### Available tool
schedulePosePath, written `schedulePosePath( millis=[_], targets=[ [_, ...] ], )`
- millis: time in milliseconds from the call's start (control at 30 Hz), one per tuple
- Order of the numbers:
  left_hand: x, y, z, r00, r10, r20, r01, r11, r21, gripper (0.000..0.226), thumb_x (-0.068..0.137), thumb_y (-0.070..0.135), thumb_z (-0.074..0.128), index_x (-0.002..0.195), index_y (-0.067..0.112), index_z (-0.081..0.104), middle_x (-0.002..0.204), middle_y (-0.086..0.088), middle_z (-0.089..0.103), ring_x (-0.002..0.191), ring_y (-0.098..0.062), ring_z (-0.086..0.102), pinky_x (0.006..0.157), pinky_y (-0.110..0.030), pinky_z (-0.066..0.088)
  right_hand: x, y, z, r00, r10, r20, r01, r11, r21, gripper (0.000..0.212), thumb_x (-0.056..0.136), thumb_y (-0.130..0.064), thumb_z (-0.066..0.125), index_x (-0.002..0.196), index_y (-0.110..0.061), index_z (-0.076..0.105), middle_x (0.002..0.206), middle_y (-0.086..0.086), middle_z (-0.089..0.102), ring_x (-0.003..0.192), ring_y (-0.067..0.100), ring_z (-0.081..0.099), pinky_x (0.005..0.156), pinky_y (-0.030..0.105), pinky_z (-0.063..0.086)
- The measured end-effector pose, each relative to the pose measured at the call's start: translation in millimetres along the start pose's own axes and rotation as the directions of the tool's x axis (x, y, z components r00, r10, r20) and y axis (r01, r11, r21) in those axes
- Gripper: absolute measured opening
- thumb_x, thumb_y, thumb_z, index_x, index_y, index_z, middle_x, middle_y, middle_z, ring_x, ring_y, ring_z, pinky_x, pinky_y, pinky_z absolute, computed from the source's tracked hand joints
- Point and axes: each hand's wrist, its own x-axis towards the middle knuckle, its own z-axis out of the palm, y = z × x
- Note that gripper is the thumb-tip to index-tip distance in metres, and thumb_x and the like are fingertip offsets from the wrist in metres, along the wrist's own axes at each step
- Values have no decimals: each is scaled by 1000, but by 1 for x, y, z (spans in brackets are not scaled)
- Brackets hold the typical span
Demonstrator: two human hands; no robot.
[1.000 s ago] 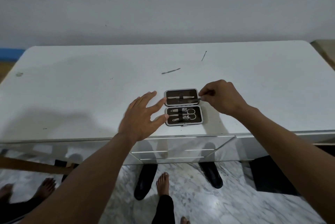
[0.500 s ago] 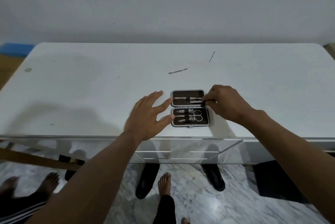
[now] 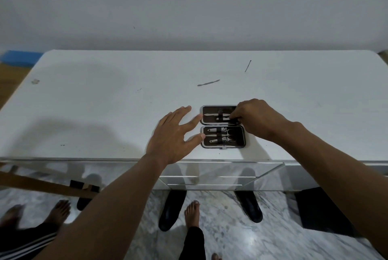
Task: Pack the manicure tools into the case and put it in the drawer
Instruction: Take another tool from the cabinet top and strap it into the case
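The small dark manicure case point(image 3: 241, 141) lies open flat near the front edge of the white dresser top point(image 3: 105, 102). Its near half holds clippers and scissors under an elastic strap. Its far half holds slim metal tools point(image 3: 214, 115). My right hand point(image 3: 258, 119) covers the right end of the far half, fingertips pinched on the end of a slim tool there. My left hand point(image 3: 174, 135) rests flat with fingers spread, its tips touching the case's left edge. Two loose tools lie farther back: a flat metal pusher point(image 3: 208, 83) and a thin stick point(image 3: 248, 66).
Mirrored drawer fronts point(image 3: 210, 177) run below the front edge of the dresser. Bare feet point(image 3: 192, 211) and black dresser legs point(image 3: 171, 209) show on the marble floor. A second person's feet point(image 3: 56, 211) stand at the lower left beside a wooden bar point(image 3: 42, 185).
My right hand has slid a little left over the far half of the case, pushing the slim tool further under the strap. The left hand stays at the case's left edge.
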Motion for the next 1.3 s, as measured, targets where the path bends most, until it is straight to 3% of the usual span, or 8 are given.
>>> schedulePosePath(
  millis=[167, 667, 867, 1100, 1300],
  targets=[
    [0, -1, 2, 1000, 4, -7, -4, 1000, 2, 62, 90, 68, 28, 144, 41, 39, 158, 4, 29, 146, -14, 20, 119, -38, 16, 5, 1, 3, 1000, -2, -16, 2, 1000, -27, 36, 80, 3, 55, 103, -20, 73, 100, 8, 73, 93, 32, 64, 78, 40, 54],
    [1, -1, 1, 1000, 4, 2, -4, 1000, 12, 62, 90, 69, 25, 145, 42, 37, 159, 5, 27, 146, -13, 19, 119, -36, 13, -1, 4, 2, 996, -77, 38, 81, 987, -138, 31, 79, 5, 49, 95, -13, 69, 95, 8, 71, 88, 31, 63, 72, 36, 51],
    [1, -1, 1, 1000, 10, 4, -10, 1000, 20, 64, 90, 69, 24, 145, 41, 37, 159, 4, 27, 146, -14, 19, 118, -36, 13, 0, 1, 4, 996, -89, -2, 88, 988, -127, 34, 76, 4, 49, 97, -13, 70, 97, 6, 71, 92, 29, 62, 73, 33, 46],
    [1, -2, 1, 1000, 21, 6, -21, 999, 24, 61, 91, 68, 24, 145, 42, 37, 158, 2, 29, 146, -17, 22, 118, -40, 17, 7, -5, 11, 994, -97, -42, 97, 995, -12, 35, 82, 4, 55, 106, -16, 71, 105, 5, 71, 97, 27, 65, 81, 37, 53],
    [1, -2, 2, 1000, 22, -4, -22, 1000, 13, 61, 90, 68, 25, 143, 42, 40, 158, 2, 29, 145, -16, 22, 119, -40, 18, 8, -5, 8, 998, -29, -47, 31, 998, 48, 28, 88, -3, 54, 106, -16, 71, 106, 6, 70, 96, 29, 63, 81, 37, 50]
  ],
)
